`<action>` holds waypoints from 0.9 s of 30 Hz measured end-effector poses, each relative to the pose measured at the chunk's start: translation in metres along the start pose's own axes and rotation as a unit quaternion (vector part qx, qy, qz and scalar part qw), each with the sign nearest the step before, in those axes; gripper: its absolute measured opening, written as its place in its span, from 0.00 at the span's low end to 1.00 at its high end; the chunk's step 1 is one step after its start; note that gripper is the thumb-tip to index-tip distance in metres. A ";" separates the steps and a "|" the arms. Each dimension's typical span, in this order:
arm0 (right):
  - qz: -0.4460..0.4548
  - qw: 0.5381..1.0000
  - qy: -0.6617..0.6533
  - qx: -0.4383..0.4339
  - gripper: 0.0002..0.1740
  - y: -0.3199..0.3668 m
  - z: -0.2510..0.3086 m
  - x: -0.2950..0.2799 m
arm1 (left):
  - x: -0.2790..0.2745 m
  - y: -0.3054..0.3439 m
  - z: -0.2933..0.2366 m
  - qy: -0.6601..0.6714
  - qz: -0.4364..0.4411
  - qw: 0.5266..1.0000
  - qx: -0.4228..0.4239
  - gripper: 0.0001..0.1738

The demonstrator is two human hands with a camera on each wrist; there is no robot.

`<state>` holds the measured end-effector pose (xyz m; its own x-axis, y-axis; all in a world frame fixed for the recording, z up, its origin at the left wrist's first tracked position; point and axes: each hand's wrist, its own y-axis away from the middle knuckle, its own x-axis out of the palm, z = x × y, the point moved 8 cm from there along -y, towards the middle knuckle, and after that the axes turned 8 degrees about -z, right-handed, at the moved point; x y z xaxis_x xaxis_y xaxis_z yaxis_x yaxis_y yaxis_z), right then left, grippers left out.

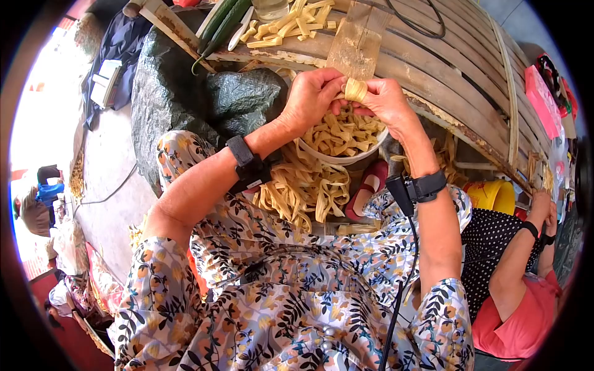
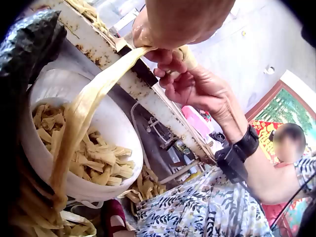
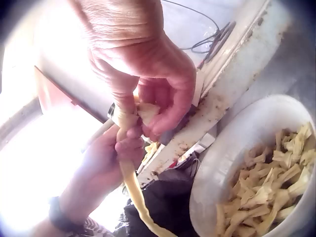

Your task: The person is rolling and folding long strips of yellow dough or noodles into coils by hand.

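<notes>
Both hands meet above a white bucket [image 1: 346, 161], around a pale yellow strip wound into a short, thick roll [image 1: 356, 90]. My right hand [image 1: 390, 104] grips the roll between thumb and fingers. From the other side, my left hand [image 1: 314, 98] pinches the same strip, and its long tail [image 2: 89, 106] hangs past the bucket in the left wrist view. In the right wrist view, a folded end [image 3: 148, 111] shows between the right fingers. Short folded pieces [image 1: 340, 133] partly fill the bucket. Loose long strips [image 1: 303, 188] are heaped beside it.
A slatted bench [image 1: 445, 68] with a rusty edge stands in front, bearing a wooden board [image 1: 359, 40], finished-looking rolls [image 1: 291, 25] and cucumbers [image 1: 224, 25]. Dark plastic sheeting [image 1: 244, 96] lies left of the bucket. A yellow bucket [image 1: 492, 195] and another person [image 1: 526, 309] are at right.
</notes>
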<state>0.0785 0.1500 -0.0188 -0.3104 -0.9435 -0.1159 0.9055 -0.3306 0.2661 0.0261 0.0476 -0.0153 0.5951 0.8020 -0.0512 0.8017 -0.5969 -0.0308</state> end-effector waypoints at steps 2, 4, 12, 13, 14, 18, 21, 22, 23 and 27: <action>-0.001 0.998 0.047 -0.049 0.11 -0.004 -0.003 -0.004 | 0.001 -0.002 0.004 0.037 0.005 0.999 -0.021 0.12; -0.022 0.984 0.164 -0.071 0.08 -0.011 -0.010 -0.009 | 0.006 0.001 -0.007 -0.077 0.015 0.997 0.001 0.17; -0.132 0.950 -0.084 -0.271 0.06 0.007 0.035 -0.031 | 0.008 -0.001 0.020 0.160 -0.025 0.970 -0.182 0.15; -0.164 0.950 -0.154 -0.216 0.04 0.002 0.031 -0.046 | 0.012 0.004 0.014 0.172 -0.004 0.965 -0.197 0.15; -0.184 0.947 -0.194 -0.178 0.04 -0.002 0.026 -0.060 | 0.015 0.008 0.009 0.184 0.017 0.960 -0.210 0.16; -0.207 0.934 -0.260 -0.130 0.07 -0.005 0.015 -0.080 | 0.015 0.011 0.006 0.162 0.095 0.964 -0.188 0.16; -0.120 0.962 -0.221 -0.104 0.11 -0.005 0.013 -0.067 | 0.014 0.014 0.017 0.212 0.148 0.938 -0.230 0.14; -0.095 0.974 -0.192 -0.076 0.13 -0.004 0.010 -0.060 | 0.014 0.015 0.021 0.260 0.176 0.915 -0.252 0.13; -0.072 0.983 -0.162 -0.049 0.15 -0.003 0.011 -0.054 | 0.015 0.016 0.023 0.306 0.204 0.889 -0.272 0.13; 0.075 0.993 -0.094 -0.006 0.19 0.003 0.003 -0.017 | 0.019 0.020 0.025 0.319 0.240 0.865 -0.305 0.14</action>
<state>0.0851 0.1651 -0.0129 -0.2200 -0.9698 0.1057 0.9483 -0.1872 0.2562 0.0523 0.0503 -0.0419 0.6205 0.4312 0.6550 0.2181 -0.8972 0.3841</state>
